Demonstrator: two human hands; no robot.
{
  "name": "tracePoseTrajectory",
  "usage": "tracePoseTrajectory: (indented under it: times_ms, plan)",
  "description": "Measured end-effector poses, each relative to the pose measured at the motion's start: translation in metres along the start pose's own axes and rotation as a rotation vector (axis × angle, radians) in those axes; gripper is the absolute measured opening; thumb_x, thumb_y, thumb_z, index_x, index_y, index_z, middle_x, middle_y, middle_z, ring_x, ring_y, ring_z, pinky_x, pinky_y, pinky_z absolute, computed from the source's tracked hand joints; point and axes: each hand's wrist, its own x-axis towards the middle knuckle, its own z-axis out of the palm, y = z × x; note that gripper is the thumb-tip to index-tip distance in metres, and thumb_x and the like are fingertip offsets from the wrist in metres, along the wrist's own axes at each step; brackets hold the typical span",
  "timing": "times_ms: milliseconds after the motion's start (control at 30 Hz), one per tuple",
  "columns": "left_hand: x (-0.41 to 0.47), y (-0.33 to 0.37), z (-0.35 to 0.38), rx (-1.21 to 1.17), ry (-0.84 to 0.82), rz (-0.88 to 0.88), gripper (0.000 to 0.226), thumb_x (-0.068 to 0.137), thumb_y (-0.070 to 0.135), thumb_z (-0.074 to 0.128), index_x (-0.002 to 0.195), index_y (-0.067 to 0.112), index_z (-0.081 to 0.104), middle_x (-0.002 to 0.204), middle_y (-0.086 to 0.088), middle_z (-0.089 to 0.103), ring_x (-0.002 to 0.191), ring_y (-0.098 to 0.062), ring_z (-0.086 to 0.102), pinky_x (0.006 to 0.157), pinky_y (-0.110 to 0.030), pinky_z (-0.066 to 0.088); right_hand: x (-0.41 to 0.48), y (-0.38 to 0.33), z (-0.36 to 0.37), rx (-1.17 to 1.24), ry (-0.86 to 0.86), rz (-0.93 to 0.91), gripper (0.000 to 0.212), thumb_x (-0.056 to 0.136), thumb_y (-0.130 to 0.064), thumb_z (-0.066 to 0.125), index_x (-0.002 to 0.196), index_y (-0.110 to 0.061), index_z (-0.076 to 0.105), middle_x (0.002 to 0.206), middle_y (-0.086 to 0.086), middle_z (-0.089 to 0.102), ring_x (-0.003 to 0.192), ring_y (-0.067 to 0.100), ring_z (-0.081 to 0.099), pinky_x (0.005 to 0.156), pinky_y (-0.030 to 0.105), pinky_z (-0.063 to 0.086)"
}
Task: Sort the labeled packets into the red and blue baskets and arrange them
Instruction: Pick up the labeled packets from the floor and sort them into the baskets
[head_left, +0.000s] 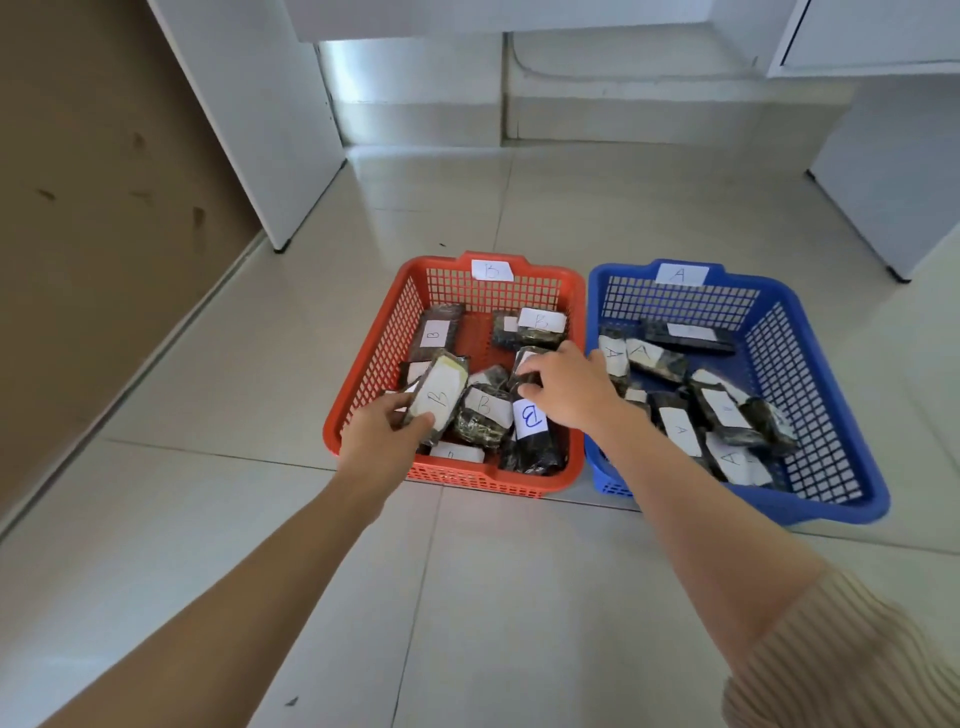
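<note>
While both bare arms reach up from the bottom of the frame, two plastic mesh baskets sit side by side on a pale tiled floor (519, 597) at centre. At centre left is the red basket (363, 395), with a white paper tag marked B (491, 270) on its far rim; at centre right, touching it, is the blue basket (810, 395), tagged A (681, 274) the same way.

Every packet is a dark, glossy, plastic-wrapped block with a white paper label hand-lettered in ink. Those in the red basket read B where the letter shows (one B (531, 417) is drawn large and blue), and they lie loosely, overlapping at odd angles. Those in the blue basket (675, 431) read A and are also jumbled.

The left hand (379, 436) holds a B packet (439, 397) over the red basket's near left corner, thumb across its label, the packet tilted on end. The right hand (566, 387), its ribbed beige sleeve (852, 660) pushed up, curls its fingers (530, 376) around another dark packet (527, 361) in the red basket's right side.

White cabinets (260, 119) stand across the top of the frame.
</note>
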Motion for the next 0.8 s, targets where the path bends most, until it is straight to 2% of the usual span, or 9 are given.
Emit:
tracePoseTrajectory:
  times_ms: [100, 233, 333, 400, 433, 500, 567, 700, 800]
  plan:
    - [0.002, 0.008, 0.015, 0.032, -0.042, 0.004, 0.039, 0.089, 0.015, 0.060, 0.128, 0.013, 0.054, 0.087, 0.010, 0.060, 0.082, -0.014, 0.061, 0.072, -0.032, 0.051, -0.004, 0.003, 0.012, -0.080, 0.074, 0.008, 0.034, 0.097, -0.035, 0.043, 0.129, -0.027, 0.052, 0.121, 0.004, 0.057, 0.124, 0.019, 0.035, 0.098, 0.044, 0.024]
    - [0.009, 0.017, 0.034, 0.040, -0.125, -0.031, 0.036, 0.085, 0.015, 0.066, 0.119, 0.007, 0.059, 0.105, -0.005, 0.068, 0.096, -0.023, 0.065, 0.088, -0.040, 0.053, -0.014, 0.015, 0.018, -0.203, 0.201, -0.041, 0.040, 0.099, -0.041, 0.036, 0.131, -0.024, 0.051, 0.135, -0.006, 0.050, 0.127, 0.020, 0.029, 0.095, 0.043, 0.024]
    - [0.008, 0.018, 0.052, 0.301, -0.130, 0.022, 0.023, 0.086, 0.023, 0.065, 0.101, 0.005, 0.066, 0.091, -0.008, 0.067, 0.094, -0.027, 0.064, 0.085, -0.036, 0.051, -0.030, 0.035, 0.017, -0.141, 0.247, -0.028, 0.041, 0.098, -0.043, 0.037, 0.131, -0.022, 0.050, 0.134, -0.006, 0.049, 0.128, 0.019, 0.030, 0.095, 0.042, 0.026]
    - [0.004, 0.023, 0.060, 0.491, -0.076, 0.112, 0.027, 0.090, 0.030, 0.059, 0.099, 0.005, 0.066, 0.091, -0.010, 0.067, 0.095, -0.030, 0.062, 0.077, -0.034, 0.047, -0.044, 0.050, 0.018, -0.082, 0.281, -0.055, 0.041, 0.097, -0.041, 0.041, 0.132, -0.020, 0.049, 0.134, -0.003, 0.050, 0.128, 0.020, 0.034, 0.096, 0.042, 0.030]
    - [0.002, 0.026, 0.063, 0.537, -0.033, 0.168, 0.030, 0.091, 0.032, 0.056, 0.104, 0.006, 0.065, 0.096, -0.012, 0.067, 0.098, -0.031, 0.060, 0.078, -0.036, 0.047, -0.052, 0.056, 0.020, -0.038, 0.304, -0.071, 0.041, 0.097, -0.038, 0.044, 0.132, -0.018, 0.050, 0.133, -0.001, 0.051, 0.127, 0.021, 0.037, 0.097, 0.042, 0.034]
    - [-0.001, 0.032, 0.071, 0.566, 0.062, 0.313, 0.036, 0.092, 0.031, 0.053, 0.121, 0.008, 0.058, 0.117, -0.014, 0.061, 0.112, -0.032, 0.052, 0.090, -0.043, 0.045, -0.067, 0.067, 0.022, 0.040, 0.341, -0.076, 0.040, 0.096, -0.033, 0.048, 0.131, -0.013, 0.052, 0.130, 0.003, 0.054, 0.125, 0.023, 0.042, 0.097, 0.042, 0.039]
    - [-0.009, 0.040, 0.085, 0.570, 0.110, 0.480, 0.038, 0.093, 0.028, 0.053, 0.125, 0.008, 0.055, 0.125, -0.012, 0.054, 0.117, -0.031, 0.046, 0.095, -0.047, 0.040, -0.083, 0.077, 0.021, 0.062, 0.370, -0.055, 0.038, 0.095, -0.029, 0.052, 0.127, -0.009, 0.055, 0.126, 0.006, 0.057, 0.123, 0.025, 0.047, 0.094, 0.040, 0.039]
    - [-0.046, 0.057, 0.132, 0.557, -0.002, 0.799, 0.035, 0.090, 0.029, 0.052, 0.116, 0.008, 0.060, 0.112, -0.012, 0.060, 0.106, -0.033, 0.052, 0.087, -0.045, 0.044, -0.122, 0.113, 0.008, 0.022, 0.444, -0.017, 0.039, 0.088, -0.035, 0.046, 0.108, -0.007, 0.065, 0.103, 0.009, 0.066, 0.101, 0.030, 0.060, 0.083, 0.041, 0.049]
    - [-0.086, 0.068, 0.174, 0.525, -0.156, 0.952, 0.034, 0.085, 0.031, 0.050, 0.109, 0.010, 0.063, 0.102, -0.007, 0.062, 0.098, -0.029, 0.056, 0.079, -0.041, 0.046, -0.157, 0.157, 0.001, 0.018, 0.512, 0.115, 0.045, 0.085, -0.039, 0.040, 0.104, -0.008, 0.066, 0.097, 0.009, 0.067, 0.097, 0.030, 0.061, 0.083, 0.039, 0.047]
